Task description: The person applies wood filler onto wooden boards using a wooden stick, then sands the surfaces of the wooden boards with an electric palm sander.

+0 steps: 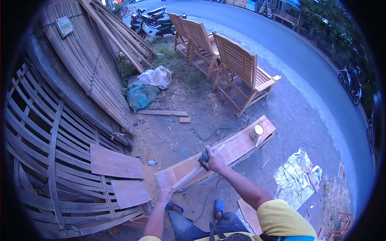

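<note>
The work looks to be partway through: the wooden strip [190, 175] lies along the tabletop [183, 164], slanting from about eight o'clock towards two o'clock, with a dark cloth [204, 159] pressed against it between its ends, so this piece seems unfinished. How much of its surface has been treated cannot be told, since its tone barely varies. The left hand [163, 195], at seven o'clock, is closed narrowly about the strip's near end; the right hand [216, 161], at five o'clock, is curled over the bunched cloth, its fingers partly hidden from view. A tin [256, 131] stands on the tabletop's far end at three o'clock, out of both hands' grasp; its contents cannot be made out. At eight o'clock, two flat boards [116, 160] [130, 193] rest by the slatted frame, and nothing shows whether they await work or have had it. At one o'clock, the slatted wooden chairs [237, 58] stand upright and appear fully assembled.
</note>
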A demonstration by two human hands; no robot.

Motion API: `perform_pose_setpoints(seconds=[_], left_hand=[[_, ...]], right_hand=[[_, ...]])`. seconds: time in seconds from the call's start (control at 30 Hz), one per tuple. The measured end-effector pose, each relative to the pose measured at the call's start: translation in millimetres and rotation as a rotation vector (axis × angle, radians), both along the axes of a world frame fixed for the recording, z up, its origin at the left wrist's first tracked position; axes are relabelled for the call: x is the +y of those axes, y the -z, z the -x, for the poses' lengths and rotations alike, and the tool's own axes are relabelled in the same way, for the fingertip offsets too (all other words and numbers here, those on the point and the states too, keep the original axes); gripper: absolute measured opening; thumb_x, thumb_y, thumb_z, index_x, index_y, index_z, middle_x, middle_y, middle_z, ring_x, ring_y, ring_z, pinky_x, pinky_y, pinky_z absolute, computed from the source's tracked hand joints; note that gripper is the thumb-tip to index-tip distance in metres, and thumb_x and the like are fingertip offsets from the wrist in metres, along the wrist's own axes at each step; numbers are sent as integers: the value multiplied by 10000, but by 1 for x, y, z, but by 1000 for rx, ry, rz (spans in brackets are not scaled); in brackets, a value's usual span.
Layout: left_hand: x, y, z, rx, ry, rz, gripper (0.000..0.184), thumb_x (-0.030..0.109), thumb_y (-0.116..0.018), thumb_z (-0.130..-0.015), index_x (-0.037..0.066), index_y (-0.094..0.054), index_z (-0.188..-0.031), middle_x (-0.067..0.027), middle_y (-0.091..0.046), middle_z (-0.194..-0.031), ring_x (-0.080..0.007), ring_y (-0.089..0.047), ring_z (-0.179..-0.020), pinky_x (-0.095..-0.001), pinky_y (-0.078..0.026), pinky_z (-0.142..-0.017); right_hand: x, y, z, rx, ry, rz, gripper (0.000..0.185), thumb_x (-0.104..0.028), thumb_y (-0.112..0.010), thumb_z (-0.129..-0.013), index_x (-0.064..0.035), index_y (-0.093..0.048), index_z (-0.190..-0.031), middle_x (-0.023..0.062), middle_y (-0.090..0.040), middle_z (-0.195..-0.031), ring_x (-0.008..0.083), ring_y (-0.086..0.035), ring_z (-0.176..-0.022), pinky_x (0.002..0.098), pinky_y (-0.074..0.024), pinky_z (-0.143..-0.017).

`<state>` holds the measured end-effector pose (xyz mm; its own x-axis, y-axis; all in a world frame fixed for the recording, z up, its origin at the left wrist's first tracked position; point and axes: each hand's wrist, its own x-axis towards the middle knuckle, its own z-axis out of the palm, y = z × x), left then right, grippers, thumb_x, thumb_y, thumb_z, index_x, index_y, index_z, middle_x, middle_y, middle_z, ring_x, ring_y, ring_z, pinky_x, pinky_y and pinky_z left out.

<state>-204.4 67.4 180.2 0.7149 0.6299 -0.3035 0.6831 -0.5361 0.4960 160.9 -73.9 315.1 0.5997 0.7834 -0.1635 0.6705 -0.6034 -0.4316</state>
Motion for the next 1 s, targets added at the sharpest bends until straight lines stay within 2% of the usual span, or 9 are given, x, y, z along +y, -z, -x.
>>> perform_pose_setpoints(seconds=[0.17, 0.23, 0.3, 0.47, 0.63, 0.7, 0.9, 0.97, 1.0], left_hand=[[-4, -3, -2, 44, -64, 9, 401, 351, -729, -995, 133, -695, -1330, -246, -777, -1076, -463, -730, -1078, -576, -574, -914], [-2, -6, -4, 51, 122, -151, 414, 361, -725, -996, 162, -696, -1358, -223, -780, -1137, -426, -727, -1124, -554, -572, -936], [-10, -18, -21, -21, 91, -163, 421, 356, -726, -994, 167, -695, -1369, -209, -779, -1165, -406, -729, -1132, -545, -574, -946], [-24, -26, -90, -68, -23, -66, 432, 321, -737, -981, 155, -698, -1378, -176, -772, -1222, -376, -744, -1113, -532, -586, -961], [-11, -25, -153, 202, 170, -72, 438, 296, -756, -959, 175, -697, -1376, -182, -783, -1179, -402, -747, -1108, -539, -587, -986], [-15, -23, -161, 146, 190, -46, 415, 294, -747, -964, 172, -701, -1358, -195, -783, -1163, -412, -748, -1102, -543, -589, -980], [-9, -18, -172, 131, 221, -95, 391, 295, -713, -978, 153, -688, -1341, -231, -781, -1078, -427, -757, -1038, -552, -599, -926], [-10, -21, -180, 143, 235, -107, 361, 250, -679, -992, 160, -681, -1342, -238, -780, -1089, -430, -760, -1044, -559, -603, -923], [-8, -21, -184, 120, 243, -135, 353, 230, -664, -995, 162, -676, -1341, -242, -779, -1075, -432, -762, -1027, -561, -605, -913]], right_hand=[[-42, 14, -111, -80, 287, -45, 918, -382, -824, -844, -104, -392, -1604, 330, -627, -1255, 494, -726, -1019, 555, -606, -861], [-76, 12, -129, -103, 370, -25, 928, -385, -826, -834, -108, -389, -1605, 324, -631, -1272, 495, -724, -1041, 550, -602, -892], [-129, 9, -125, -95, 442, 18, 944, -394, -833, -824, -109, -384, -1604, 324, -636, -1278, 494, -716, -1083, 541, -596, -941], [-297, 67, -61, 48, 728, 122, 1009, -418, -853, -788, -83, -359, -1601, 356, -632, -1279, 499, -683, -1170, 537, -571, -1019], [-443, 105, 31, 208, 942, 319, 996, -429, -838, -741, -16, -426, -1548, 336, -688, -1258, 476, -699, -1173, 512, -556, -1051], [-494, 129, 70, 239, 978, 363, 1008, -422, -849, -739, 22, -429, -1541, 324, -694, -1277, 460, -695, -1206, 502, -549, -1074], [-580, 164, 147, 405, 1048, 399, 1168, -455, -874, -747, 86, -324, -1624, 321, -683, -1348, 438, -673, -1281, 477, -520, -1125], [-601, 195, 165, 407, 711, 596, 753, -726, -524, -949, -132, -649, -1395, 290, -587, -1485, 465, -617, -1329, 533, -493, -1121], [-603, 192, 164, 406, 711, 604, 753, -726, -524, -949, -132, -649, -1395, 290, -587, -1485, 465, -617, -1329, 533, -493, -1121]])
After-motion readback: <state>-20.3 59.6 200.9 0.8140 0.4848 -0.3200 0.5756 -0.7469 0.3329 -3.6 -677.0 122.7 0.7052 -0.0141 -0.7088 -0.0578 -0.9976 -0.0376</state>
